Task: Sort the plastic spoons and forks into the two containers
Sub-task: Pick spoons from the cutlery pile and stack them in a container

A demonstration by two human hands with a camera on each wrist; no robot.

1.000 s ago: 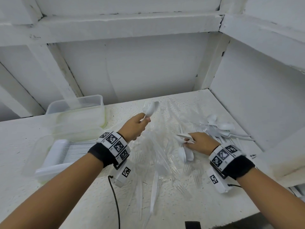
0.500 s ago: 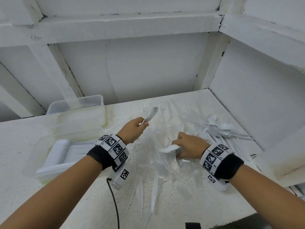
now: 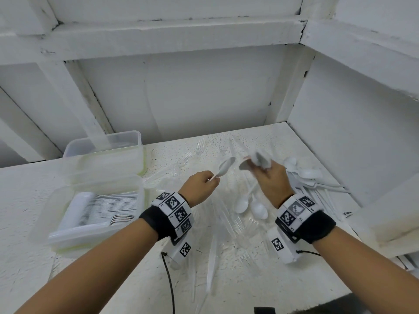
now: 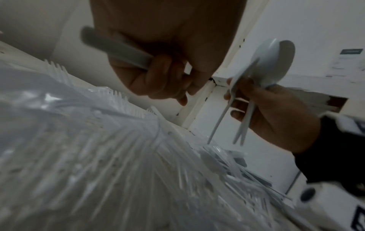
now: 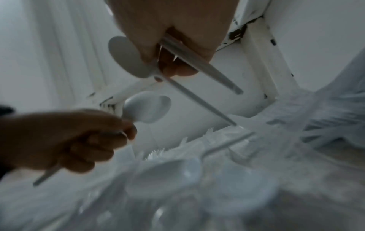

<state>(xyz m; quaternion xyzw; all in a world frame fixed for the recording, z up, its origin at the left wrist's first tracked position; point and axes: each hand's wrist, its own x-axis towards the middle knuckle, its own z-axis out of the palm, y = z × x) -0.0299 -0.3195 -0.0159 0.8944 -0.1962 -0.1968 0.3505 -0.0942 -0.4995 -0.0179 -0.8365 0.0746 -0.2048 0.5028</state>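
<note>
My left hand [image 3: 209, 179] pinches the handle of one white plastic spoon [image 3: 225, 166], bowl raised toward the right. The left wrist view shows the same handle [image 4: 118, 50] gripped in curled fingers. Just to its right, my right hand [image 3: 257, 169] grips a small bunch of white spoons [image 3: 259, 157] above the table, their bowls almost meeting the left spoon. In the right wrist view these spoons' handles [image 5: 199, 67] stick out below the fingers. A near clear container [image 3: 54, 236] holds stacked white cutlery. A second clear container [image 3: 104, 143] stands behind it.
Clear plastic forks [image 3: 226, 220] lie scattered across the white shelf under both hands, with two loose white spoons [image 3: 242, 203] among them. More white spoons [image 3: 305, 174] are heaped by the right wall. A black cable [image 3: 169, 277] trails near the front edge.
My right hand has lifted off the pile with its spoons and risen toward the left hand's spoon. The left hand has barely moved.
</note>
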